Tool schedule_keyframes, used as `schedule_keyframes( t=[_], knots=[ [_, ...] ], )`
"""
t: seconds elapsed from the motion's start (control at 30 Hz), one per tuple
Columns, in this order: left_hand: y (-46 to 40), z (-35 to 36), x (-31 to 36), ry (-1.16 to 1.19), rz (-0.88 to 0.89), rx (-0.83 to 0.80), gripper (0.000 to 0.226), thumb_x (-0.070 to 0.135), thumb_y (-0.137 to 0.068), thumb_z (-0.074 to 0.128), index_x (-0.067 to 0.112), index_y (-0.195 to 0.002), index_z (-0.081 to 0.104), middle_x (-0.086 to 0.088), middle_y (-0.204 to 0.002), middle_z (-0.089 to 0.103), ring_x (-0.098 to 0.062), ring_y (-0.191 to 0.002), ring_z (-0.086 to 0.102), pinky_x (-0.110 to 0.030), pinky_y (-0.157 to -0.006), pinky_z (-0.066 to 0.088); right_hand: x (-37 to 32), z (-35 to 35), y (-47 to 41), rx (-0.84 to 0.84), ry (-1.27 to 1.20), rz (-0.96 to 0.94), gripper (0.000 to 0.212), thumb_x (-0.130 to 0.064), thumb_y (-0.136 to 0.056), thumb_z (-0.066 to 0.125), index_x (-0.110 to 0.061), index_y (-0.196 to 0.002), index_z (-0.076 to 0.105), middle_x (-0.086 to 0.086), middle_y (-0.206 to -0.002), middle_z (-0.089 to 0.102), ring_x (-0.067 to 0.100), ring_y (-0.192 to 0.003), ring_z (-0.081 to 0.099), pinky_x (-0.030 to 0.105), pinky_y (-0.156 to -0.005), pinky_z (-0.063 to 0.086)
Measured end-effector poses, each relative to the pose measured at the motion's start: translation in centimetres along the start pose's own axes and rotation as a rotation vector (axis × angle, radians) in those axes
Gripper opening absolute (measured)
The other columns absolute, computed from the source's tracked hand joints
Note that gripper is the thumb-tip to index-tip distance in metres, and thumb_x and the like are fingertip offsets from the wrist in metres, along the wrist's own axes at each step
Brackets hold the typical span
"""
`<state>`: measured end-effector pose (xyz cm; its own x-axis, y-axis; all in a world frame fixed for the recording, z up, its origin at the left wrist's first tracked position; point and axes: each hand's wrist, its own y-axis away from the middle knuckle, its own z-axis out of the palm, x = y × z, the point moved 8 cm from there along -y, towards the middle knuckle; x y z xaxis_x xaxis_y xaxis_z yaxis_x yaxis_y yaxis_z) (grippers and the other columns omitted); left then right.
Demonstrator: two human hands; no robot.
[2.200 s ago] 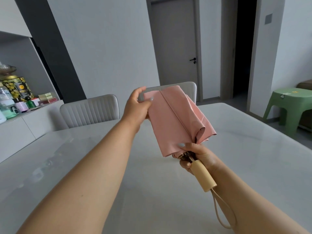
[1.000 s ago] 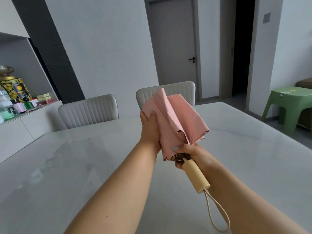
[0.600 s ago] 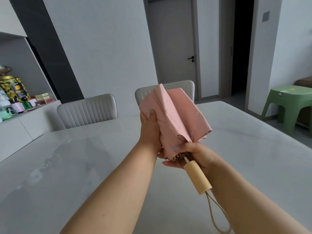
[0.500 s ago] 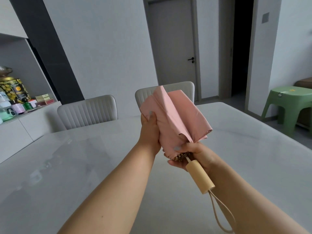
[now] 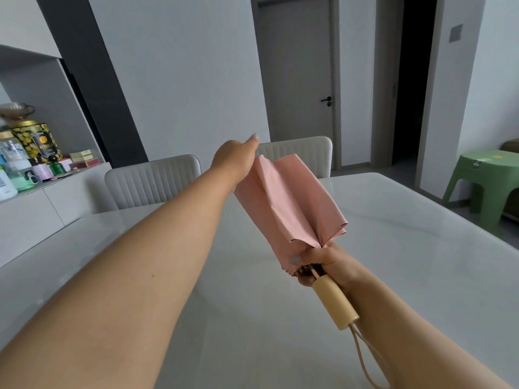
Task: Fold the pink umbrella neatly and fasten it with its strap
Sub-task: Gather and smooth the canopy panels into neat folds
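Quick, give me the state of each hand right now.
Left hand: at the far end of the folded pink fabric umbrella; grip hidden, cannot tell.
Right hand: grips the umbrella above its handle.

Home dining rm: marble-look table (image 5: 393,248), padded chairs (image 5: 153,183), sideboard w/ tins (image 5: 36,140), int. door (image 5: 297,80)

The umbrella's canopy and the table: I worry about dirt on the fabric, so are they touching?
Apart. In the head view the pink canopy is held up in the air by the right hand, clear of the white table.
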<state>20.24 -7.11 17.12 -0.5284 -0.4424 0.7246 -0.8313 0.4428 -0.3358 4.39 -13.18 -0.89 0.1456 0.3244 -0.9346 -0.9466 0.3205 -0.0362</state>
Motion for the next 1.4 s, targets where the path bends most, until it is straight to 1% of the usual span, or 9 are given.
schedule_keyframes(
  t=[0.07,0.13,0.27,0.4,0.67,0.87,1.0,1.2,1.4],
  knots=[
    [-0.2,0.8,-0.7,0.025,-0.094,-0.131,0.068,0.065,-0.085,0.044,0.009,-0.117,0.065,-0.009,-0.118,0.066,-0.028,-0.108,0.061,-0.038,-0.097,0.045,0.0,0.2,0.0,-0.018,0.021,-0.002,0.033,0.002,-0.056,0.064,-0.001,-0.088,0.057,0.017,-0.071,0.055,0.025,-0.058,0.051,0.024,-0.041,0.039],
    [-0.1,1.1,-0.9,0.031,-0.105,-0.213,0.065,0.066,-0.077,0.052,0.015,-0.116,0.064,-0.005,-0.117,0.066,-0.025,-0.105,0.062,-0.039,-0.098,0.046,0.1,0.4,0.0,-0.036,0.039,0.001,0.034,0.001,-0.056,0.065,0.000,-0.088,0.056,0.016,-0.070,0.055,0.025,-0.057,0.051,0.024,-0.042,0.039],
    [-0.4,1.0,-0.4,0.211,-0.095,-0.255,0.023,0.041,-0.083,0.063,0.018,-0.085,0.063,0.000,-0.084,0.061,-0.019,-0.077,0.057,-0.034,-0.077,0.045,0.2,0.8,0.1,-0.088,0.027,0.007,0.025,0.002,-0.059,0.065,-0.004,-0.082,0.057,0.014,-0.068,0.055,0.021,-0.055,0.051,0.023,-0.042,0.038],
    [-0.4,0.7,-0.8,0.580,-0.176,-0.327,0.038,0.036,-0.087,0.056,0.016,-0.057,0.047,-0.001,-0.055,0.044,-0.018,-0.058,0.043,-0.032,-0.065,0.033,0.1,0.9,0.2,-0.120,-0.003,0.008,0.027,0.002,-0.057,0.067,-0.004,-0.081,0.055,0.014,-0.067,0.055,0.020,-0.055,0.051,0.023,-0.042,0.037],
    [0.1,0.4,-0.4,0.394,-0.124,-0.468,0.046,0.049,-0.088,0.049,0.011,-0.079,0.073,-0.003,-0.068,0.062,-0.019,-0.078,0.049,-0.035,-0.082,0.035,0.4,1.1,0.1,-0.120,-0.101,0.054,0.046,-0.002,-0.046,0.071,-0.002,-0.089,0.054,0.016,-0.071,0.055,0.022,-0.056,0.051,0.022,-0.038,0.037],
    [-0.2,0.0,-0.5,0.190,-0.157,-0.344,0.017,0.030,-0.085,0.063,0.022,-0.071,0.057,0.003,-0.078,0.060,-0.017,-0.078,0.053,-0.042,-0.097,0.032,1.0,1.7,-0.1,-0.186,-0.228,0.120,0.055,0.001,-0.050,0.070,-0.004,-0.101,0.050,0.018,-0.080,0.051,0.022,-0.061,0.049,0.020,-0.037,0.036],
    [-0.7,0.3,-0.1,0.332,-0.169,-0.326,0.020,0.024,-0.085,0.066,0.020,-0.069,0.056,0.003,-0.070,0.055,-0.016,-0.070,0.049,-0.036,-0.080,0.041,0.9,2.1,0.3,-0.225,-0.289,0.144,0.053,0.001,-0.051,0.069,-0.005,-0.101,0.051,0.017,-0.078,0.053,0.019,-0.058,0.053,0.018,-0.037,0.035],
    [-0.9,0.2,0.2,0.192,-0.164,-0.223,0.012,0.024,-0.079,0.072,0.019,-0.079,0.061,0.000,-0.089,0.062,-0.018,-0.083,0.057,-0.038,-0.082,0.041,0.6,2.4,0.3,-0.261,-0.296,0.140,0.050,0.000,-0.054,0.067,-0.005,-0.101,0.051,0.016,-0.075,0.053,0.017,-0.058,0.051,0.017,-0.036,0.034],
    [-1.3,0.7,0.0,0.400,-0.217,-0.188,0.014,0.020,-0.081,0.070,0.018,-0.074,0.058,-0.001,-0.075,0.055,-0.018,-0.068,0.053,-0.026,-0.064,0.043,0.3,2.0,0.2,-0.240,-0.269,0.106,0.049,0.000,-0.052,0.068,-0.002,-0.098,0.053,0.018,-0.078,0.050,0.019,-0.058,0.049,0.018,-0.036,0.034]
  ],
)
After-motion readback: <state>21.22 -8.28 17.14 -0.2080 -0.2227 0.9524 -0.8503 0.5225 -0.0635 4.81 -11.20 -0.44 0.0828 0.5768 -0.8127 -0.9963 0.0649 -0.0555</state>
